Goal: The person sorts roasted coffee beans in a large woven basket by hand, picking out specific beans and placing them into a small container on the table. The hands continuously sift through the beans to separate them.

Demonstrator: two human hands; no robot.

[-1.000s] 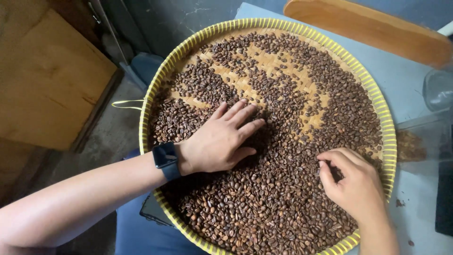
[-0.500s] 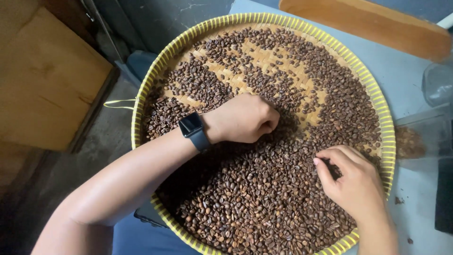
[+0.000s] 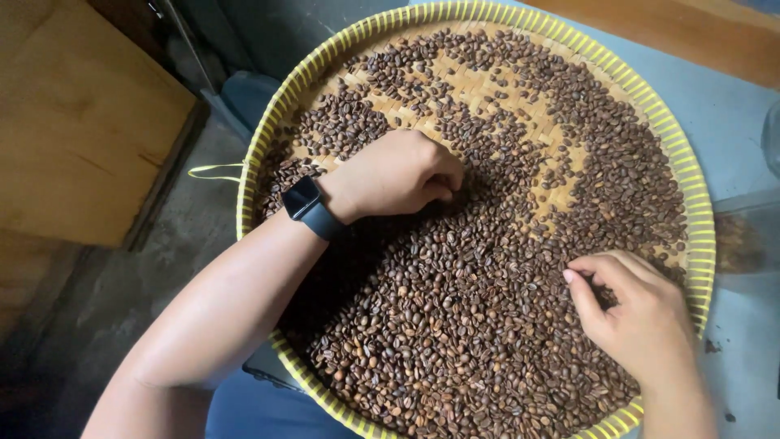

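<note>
A round woven tray with a yellow rim [image 3: 700,236] holds a wide layer of brown coffee beans [image 3: 455,325]. Bare weave shows through the beans in its upper half. My left hand [image 3: 398,175], with a black smartwatch [image 3: 305,202] on its wrist, rests on the beans near the tray's middle. Its fingers are curled into a loose fist over some beans. My right hand [image 3: 642,313] lies on the beans at the tray's lower right, with thumb and forefinger pinched together among them. Whatever it pinches is hidden.
The tray sits on a blue-grey surface [image 3: 723,114] and overhangs its left edge. A wooden plank [image 3: 691,32] lies at the top right, and a clear container [image 3: 743,236] stands at the right. A wooden board [image 3: 81,122] is on the left, above a grey floor.
My left hand went from flat with spread fingers to a curled fist and slid up toward the tray's middle. My right hand stayed at the lower right.
</note>
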